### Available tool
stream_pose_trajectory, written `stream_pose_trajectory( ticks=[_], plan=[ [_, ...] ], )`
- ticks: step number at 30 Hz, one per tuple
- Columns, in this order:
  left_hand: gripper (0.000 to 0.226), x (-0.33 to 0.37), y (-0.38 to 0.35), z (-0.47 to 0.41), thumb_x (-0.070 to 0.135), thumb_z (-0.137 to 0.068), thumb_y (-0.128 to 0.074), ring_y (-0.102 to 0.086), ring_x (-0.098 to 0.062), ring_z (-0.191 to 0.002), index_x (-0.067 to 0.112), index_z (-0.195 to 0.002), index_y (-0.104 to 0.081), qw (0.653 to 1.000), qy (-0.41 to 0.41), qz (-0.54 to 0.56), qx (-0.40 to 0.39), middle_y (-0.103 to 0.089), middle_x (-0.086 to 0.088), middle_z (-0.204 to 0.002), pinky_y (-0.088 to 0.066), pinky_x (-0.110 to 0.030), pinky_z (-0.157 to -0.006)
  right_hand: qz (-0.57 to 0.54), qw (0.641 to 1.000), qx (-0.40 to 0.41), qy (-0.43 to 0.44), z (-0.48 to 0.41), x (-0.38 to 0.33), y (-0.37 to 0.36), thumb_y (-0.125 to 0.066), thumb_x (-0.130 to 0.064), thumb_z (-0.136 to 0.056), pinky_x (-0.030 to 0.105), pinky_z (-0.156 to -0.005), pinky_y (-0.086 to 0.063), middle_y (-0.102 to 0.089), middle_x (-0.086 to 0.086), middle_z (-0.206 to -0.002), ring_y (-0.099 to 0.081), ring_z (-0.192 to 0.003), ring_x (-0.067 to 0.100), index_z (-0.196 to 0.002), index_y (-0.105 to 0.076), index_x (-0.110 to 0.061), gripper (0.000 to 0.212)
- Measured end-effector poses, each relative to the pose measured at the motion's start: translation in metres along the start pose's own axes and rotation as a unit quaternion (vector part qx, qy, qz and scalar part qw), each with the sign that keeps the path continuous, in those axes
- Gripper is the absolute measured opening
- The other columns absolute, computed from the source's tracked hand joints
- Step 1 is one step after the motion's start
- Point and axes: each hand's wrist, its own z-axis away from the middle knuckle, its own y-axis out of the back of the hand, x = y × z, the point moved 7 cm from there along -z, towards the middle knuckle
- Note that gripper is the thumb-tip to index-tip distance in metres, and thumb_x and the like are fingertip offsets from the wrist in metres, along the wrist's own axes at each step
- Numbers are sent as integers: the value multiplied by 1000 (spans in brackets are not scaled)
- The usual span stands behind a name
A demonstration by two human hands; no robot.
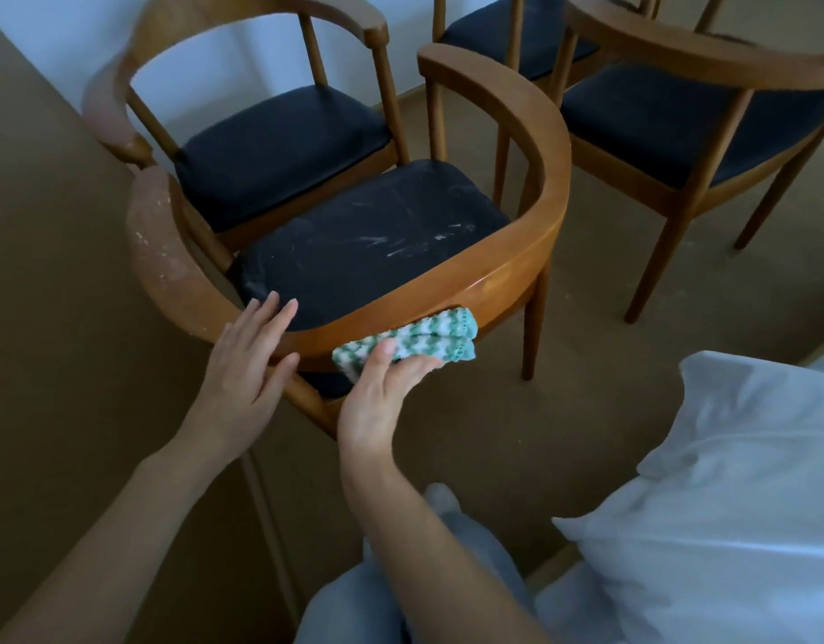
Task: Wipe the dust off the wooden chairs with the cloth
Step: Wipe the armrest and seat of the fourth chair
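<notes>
Holds L hand (250, 360) flat, palm down, fingers straight & a bit spread, thumb splayed out to the side, palm on chair rail (503, 276). Has bare L forearm angled in from lower left, wrist approx straight. Holds R hand (382, 402) thumb-side up. Pinches cloth (426, 339) btwn thumb on top & fingers stretched out beneath. Has bare R forearm rising from bottom centre, wrist bent slightly. Holds both hands close together, not touching.

Right hand (380, 402) presses the green-and-white cloth (415, 341) against the near chair's curved backrest (470, 281) — left hand (247, 360) flat on the rail just beside it — dusty black seat (368, 239) beyond.
</notes>
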Motion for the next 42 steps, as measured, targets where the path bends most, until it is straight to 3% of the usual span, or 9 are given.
stream_pose_trajectory(
  ticks=[10,14,23,26,29,31,33,36,42],
  plan=[
    [49,-42,55,29,30,-100,-32,1,-2,-139,21,-147,-23,995,18,-8,96,-6,10,-152,-5,-36,-113,-104,958,-108,-244,45,8,-99,-26,-46,-101,34,-109,-29,-37,9,-146,-38,-132,24,-149,-17,-17,58],
    [49,-71,69,41,28,-100,-33,1,-1,-138,21,-148,-22,990,81,13,114,-6,9,-154,-3,-33,-115,-78,964,-143,-211,30,8,-129,-33,-45,-100,41,-111,-33,-41,12,-145,-43,-129,26,-147,-27,-13,58],
    [53,-118,73,46,39,-92,-30,-9,-12,-144,29,-143,-22,975,150,100,128,-11,8,-153,-14,-43,-118,315,901,-259,-149,-18,-10,-130,-43,-13,-97,40,-96,-45,-62,15,-122,-60,-112,27,-92,-60,-9,17],
    [50,-127,73,43,45,-92,-28,-8,-9,-142,33,-140,-18,972,159,124,120,-8,12,-150,-13,-39,-118,536,799,-267,57,-30,-29,-143,-42,-18,-97,43,-81,-49,-69,12,-99,-63,-84,30,-99,-67,-3,29],
    [56,-135,74,39,55,-87,-20,-6,-6,-141,37,-139,-14,969,172,138,109,-7,13,-151,-11,-36,-117,682,606,-236,333,-31,-34,-168,-53,-22,-95,37,-69,-49,-60,7,-96,-55,-81,23,-91,-67,-9,20],
    [56,-141,77,37,56,-86,-19,-6,-6,-142,38,-139,-14,967,184,145,103,-7,13,-152,-11,-36,-117,653,589,-271,391,-37,-29,-180,-64,-22,-88,40,-87,-48,-54,10,-123,-54,-110,28,-108,-63,-15,21],
    [56,-147,78,35,58,-85,-18,-3,-3,-142,40,-138,-14,964,198,152,92,-6,14,-152,-9,-33,-116,660,582,-348,324,-49,-13,-183,-52,-34,-94,37,-113,-20,-11,0,-157,-11,-144,19,-146,-31,-21,57],
    [57,-157,76,28,59,-84,-16,1,0,-140,42,-139,-11,963,209,153,68,-2,16,-152,-6,-29,-115,695,508,-417,291,-54,7,-188,-22,-49,-95,31,-116,3,26,-13,-147,23,-138,7,-142,16,-32,63],
    [61,-177,75,5,60,-84,-13,-1,-4,-143,38,-140,-4,960,231,151,55,-3,13,-153,-4,-29,-116,718,488,-411,276,-76,16,-245,-22,-43,-101,32,-115,7,32,-7,-146,31,-135,13,-141,23,-27,63]
  ],
)
